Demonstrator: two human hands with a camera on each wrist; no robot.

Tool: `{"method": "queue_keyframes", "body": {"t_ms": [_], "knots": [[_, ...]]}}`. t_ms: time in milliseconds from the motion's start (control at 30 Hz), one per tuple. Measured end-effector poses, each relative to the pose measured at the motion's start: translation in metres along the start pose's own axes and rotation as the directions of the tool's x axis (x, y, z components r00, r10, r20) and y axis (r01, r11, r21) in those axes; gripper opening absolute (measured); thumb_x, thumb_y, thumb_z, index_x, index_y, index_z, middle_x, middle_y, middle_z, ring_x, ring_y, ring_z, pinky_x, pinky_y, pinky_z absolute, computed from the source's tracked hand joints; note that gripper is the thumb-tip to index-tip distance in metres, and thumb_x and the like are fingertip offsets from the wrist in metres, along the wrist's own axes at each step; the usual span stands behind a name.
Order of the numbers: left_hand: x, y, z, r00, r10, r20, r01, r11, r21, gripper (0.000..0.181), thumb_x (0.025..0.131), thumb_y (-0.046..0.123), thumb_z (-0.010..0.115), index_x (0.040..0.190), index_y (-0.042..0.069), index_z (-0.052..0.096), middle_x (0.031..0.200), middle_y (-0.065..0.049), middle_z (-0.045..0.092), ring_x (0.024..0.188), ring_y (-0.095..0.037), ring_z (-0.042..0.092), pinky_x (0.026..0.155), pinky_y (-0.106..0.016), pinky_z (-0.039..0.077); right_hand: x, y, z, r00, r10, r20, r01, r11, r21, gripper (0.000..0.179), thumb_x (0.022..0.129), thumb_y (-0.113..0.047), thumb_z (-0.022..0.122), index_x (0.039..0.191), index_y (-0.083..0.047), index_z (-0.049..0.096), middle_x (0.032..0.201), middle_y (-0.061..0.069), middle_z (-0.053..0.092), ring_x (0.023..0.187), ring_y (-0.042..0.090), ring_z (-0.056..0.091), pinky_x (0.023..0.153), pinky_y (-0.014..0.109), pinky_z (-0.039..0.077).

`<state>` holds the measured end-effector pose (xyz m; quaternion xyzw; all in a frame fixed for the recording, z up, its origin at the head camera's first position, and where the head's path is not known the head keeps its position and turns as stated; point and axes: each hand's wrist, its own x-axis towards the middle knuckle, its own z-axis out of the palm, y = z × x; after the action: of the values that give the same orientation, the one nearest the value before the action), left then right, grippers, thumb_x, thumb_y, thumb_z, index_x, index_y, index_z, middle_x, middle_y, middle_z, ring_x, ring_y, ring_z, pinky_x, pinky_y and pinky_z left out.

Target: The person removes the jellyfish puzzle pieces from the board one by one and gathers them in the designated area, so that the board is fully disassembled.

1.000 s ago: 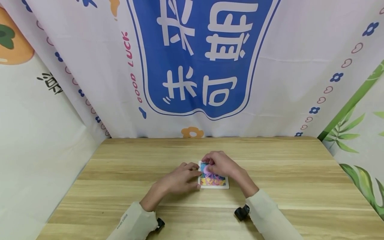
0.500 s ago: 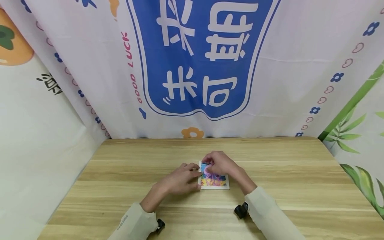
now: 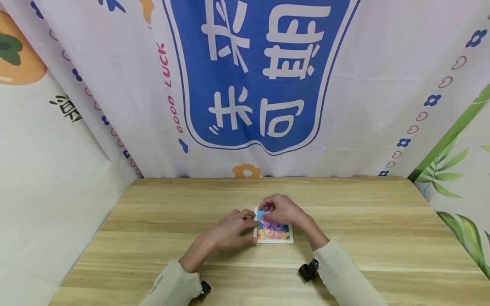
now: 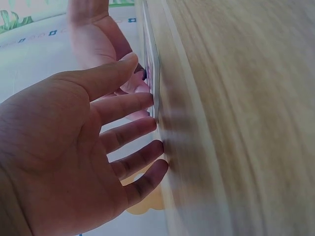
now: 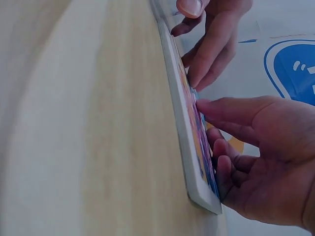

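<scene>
A small white-bordered picture puzzle [image 3: 276, 234] lies flat on the wooden table, printed with a pink octopus-like figure over yellow and blue. My left hand [image 3: 229, 229] rests at its left edge, fingers spread and fairly straight, fingertips touching the border; in the left wrist view this hand [image 4: 74, 142] shows its palm, holding nothing. From the upper right my right hand [image 3: 284, 210] reaches over the puzzle, thumb and curled fingers pinching at a piece in the upper part. In the right wrist view, the right hand [image 5: 275, 152] mostly hides that piece, and its outline is unclear.
The wooden table [image 3: 172, 191] runs back to a white printed curtain [image 3: 367, 106] with a blue sign. Black wrist cameras [image 3: 308, 270] sit below both sleeves, close to the tabletop. Printed cloth also hangs at the left and right sides.
A light blue patch has come into sight at the puzzle's upper left, beside the right thumb. The right fingers have shifted slightly; the left hand stays at the edge.
</scene>
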<state>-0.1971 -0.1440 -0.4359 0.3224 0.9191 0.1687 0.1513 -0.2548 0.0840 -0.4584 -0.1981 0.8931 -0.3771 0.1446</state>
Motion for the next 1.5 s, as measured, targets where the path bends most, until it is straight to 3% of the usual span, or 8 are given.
{"method": "queue_keyframes", "body": {"t_ms": [200,400,800,1133,1367,1500], "knots": [[0.0,0.001,0.001,1.0,0.0,-0.003,0.0,1.0,-0.01,0.052,0.106,0.036,0.07,0.15,0.01,0.064,0.161,-0.011,0.051,0.141,-0.034,0.05,0.118,-0.055,0.048,0.0,-0.003,0.005,0.999,0.04,-0.036,-0.041,0.999,-0.014,0.019,0.091,-0.009,0.085,0.108,-0.015,0.081,0.098,-0.004,0.072,0.091,0.014,0.062,0.088,0.035,0.056],[0.001,0.001,0.001,1.0,-0.003,-0.009,0.003,1.0,-0.007,0.052,0.106,0.035,0.07,0.15,0.009,0.063,0.161,-0.012,0.051,0.14,-0.034,0.051,0.117,-0.054,0.049,0.0,-0.007,0.006,0.997,0.029,-0.076,-0.035,0.997,-0.07,0.02,0.089,-0.01,0.086,0.108,-0.016,0.082,0.096,-0.004,0.073,0.09,0.013,0.062,0.087,0.036,0.056],[0.001,0.0,0.001,1.0,0.002,-0.018,-0.002,1.0,0.002,0.053,0.105,0.036,0.07,0.15,0.009,0.063,0.161,-0.012,0.052,0.142,-0.035,0.051,0.119,-0.053,0.048,-0.003,-0.011,0.005,0.998,0.026,-0.063,-0.029,0.998,-0.048,0.021,0.09,-0.007,0.083,0.108,-0.016,0.077,0.096,-0.002,0.071,0.089,0.015,0.064,0.086,0.035,0.056],[0.001,0.001,0.001,1.0,-0.007,-0.014,0.007,1.0,-0.001,0.052,0.105,0.035,0.07,0.15,0.009,0.064,0.161,-0.012,0.052,0.143,-0.035,0.05,0.119,-0.054,0.047,-0.004,-0.015,0.006,0.997,0.019,-0.071,-0.026,0.995,-0.099,0.018,0.094,-0.008,0.081,0.108,-0.018,0.076,0.095,-0.002,0.073,0.089,0.015,0.065,0.086,0.038,0.056],[0.0,0.001,-0.001,1.0,-0.02,0.007,0.02,1.0,-0.016,0.05,0.107,0.034,0.069,0.15,0.01,0.064,0.163,-0.012,0.05,0.145,-0.035,0.049,0.121,-0.054,0.046,-0.004,-0.015,0.001,0.996,0.015,-0.091,-0.02,0.998,-0.057,0.015,0.101,-0.004,0.069,0.102,-0.016,0.078,0.09,-0.001,0.072,0.083,0.014,0.062,0.079,0.031,0.053],[0.0,0.001,0.0,1.0,-0.019,0.007,0.019,1.0,-0.009,0.051,0.107,0.035,0.068,0.151,0.011,0.063,0.163,-0.011,0.05,0.146,-0.034,0.048,0.121,-0.054,0.045,-0.005,-0.012,-0.005,0.998,0.017,-0.063,-0.015,0.999,0.032,0.017,0.1,-0.003,0.066,0.104,-0.013,0.079,0.094,0.002,0.073,0.084,0.015,0.062,0.075,0.029,0.052]]}}
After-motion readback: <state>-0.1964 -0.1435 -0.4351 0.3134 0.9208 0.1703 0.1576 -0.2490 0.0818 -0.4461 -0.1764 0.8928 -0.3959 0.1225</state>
